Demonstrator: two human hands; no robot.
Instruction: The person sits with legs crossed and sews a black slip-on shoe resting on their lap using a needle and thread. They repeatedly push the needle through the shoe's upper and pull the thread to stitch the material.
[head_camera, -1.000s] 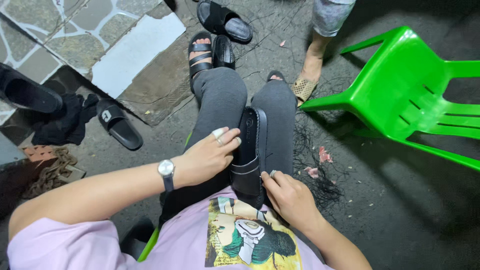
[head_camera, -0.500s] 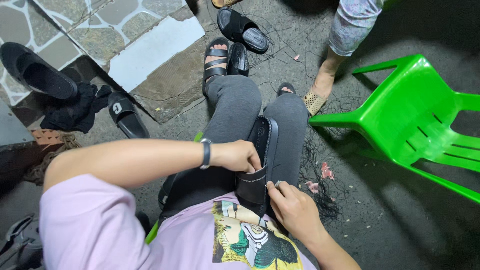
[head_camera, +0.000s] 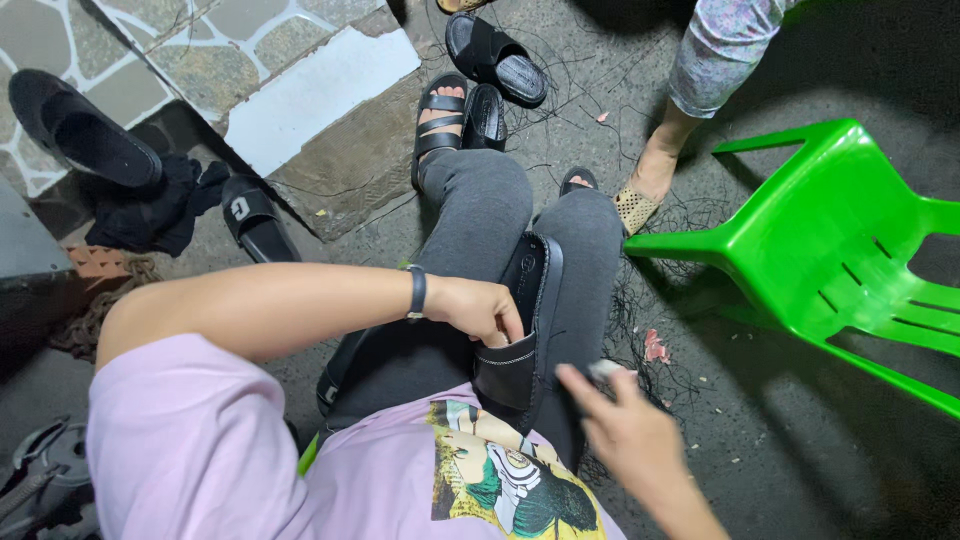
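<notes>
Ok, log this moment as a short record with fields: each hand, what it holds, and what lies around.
left hand: left hand grips the upper edge of the black sandal on the lap, fingers tucked inside it
right hand: right hand beside the sandal's lower end, blurred; something small and pale at its fingertips, contact unclear
wrist: dark wristband on the left arm
right of the knees: green plastic chair
ground ahead: black slide sandal, another person's foot
ground left: black shoe, dark cloth
</notes>
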